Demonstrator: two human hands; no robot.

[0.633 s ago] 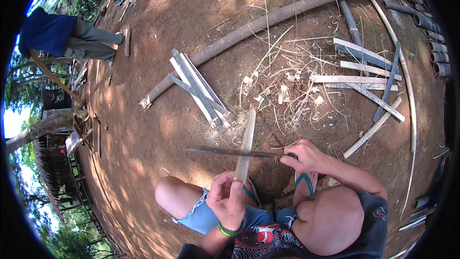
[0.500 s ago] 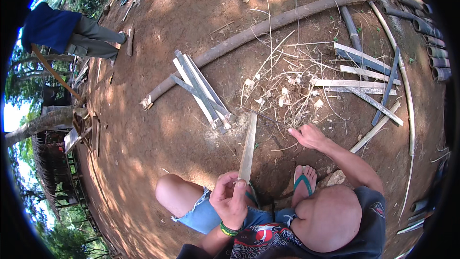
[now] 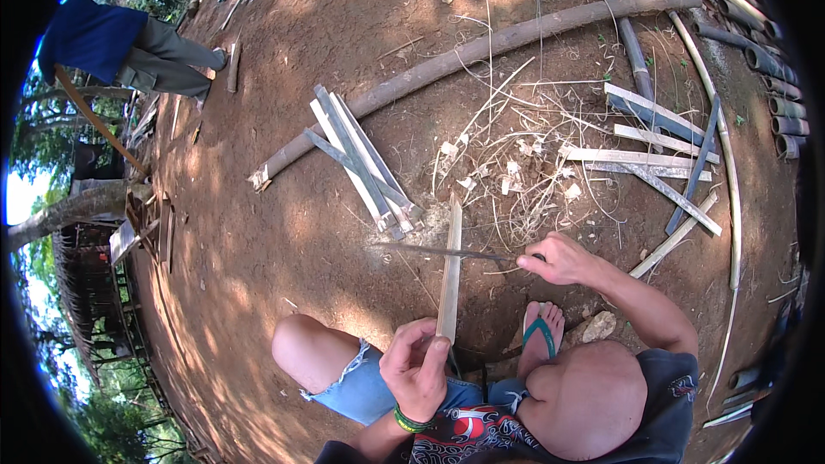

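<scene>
I sit on bare earth with my knees up. My left hand (image 3: 418, 367) grips the near end of a flat pale bamboo slat (image 3: 450, 268) that points away from me. My right hand (image 3: 559, 259) holds the handle of a long thin knife (image 3: 438, 250). Its blade lies level and crosses over the slat about midway, pointing left. My right foot in a green sandal (image 3: 541, 333) rests just below the right hand.
A bundle of cut slats (image 3: 361, 157) lies ahead. More slats (image 3: 653, 150) lie right, amid shavings (image 3: 507, 167). A long bamboo pole (image 3: 481, 50) crosses the ground behind. Bamboo tubes (image 3: 773, 77) line the right edge. Another person (image 3: 129, 47) stands far left.
The right hand had swung out past the slat with the blade out of sight; now it is back, and the knife lies across the slat again. The left hand kept its grip.
</scene>
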